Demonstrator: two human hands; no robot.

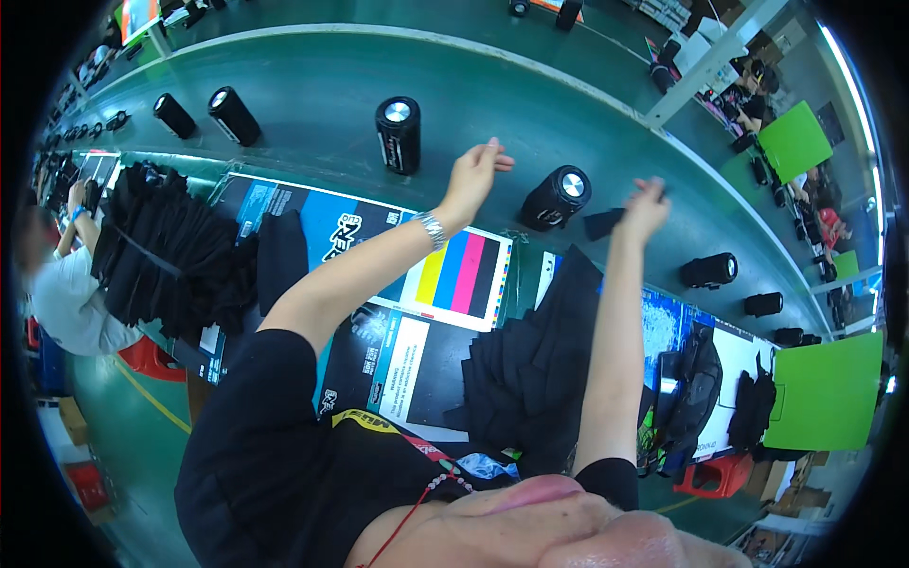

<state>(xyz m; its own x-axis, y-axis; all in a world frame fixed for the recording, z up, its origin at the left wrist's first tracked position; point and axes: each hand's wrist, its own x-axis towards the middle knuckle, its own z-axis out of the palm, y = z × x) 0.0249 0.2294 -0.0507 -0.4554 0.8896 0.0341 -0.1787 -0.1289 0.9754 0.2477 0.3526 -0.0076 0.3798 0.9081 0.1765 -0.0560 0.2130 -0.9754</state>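
Note:
My left hand [472, 182] reaches over the green conveyor belt with its fingers stretched out and nothing in them. To its right, a black cylindrical speaker [552, 201] with a shiny round end stands tilted in the picture, between my two hands and touched by neither. My right hand [646, 206], a little blurred, is closed on a dark flat piece that looks like black cloth [603, 223], which sticks out on the hand's left side. Below, on the table, a fanned pile of black cloth pieces [525, 379] lies between my forearms.
Another speaker [399, 137] stands on the belt [322, 123] to the left, with several more along it both ways. A large heap of black cloth [156, 246] lies on the printed-board table [379, 317] at left. A co-worker [76, 284] sits beyond it. A black bag [689, 388] lies right.

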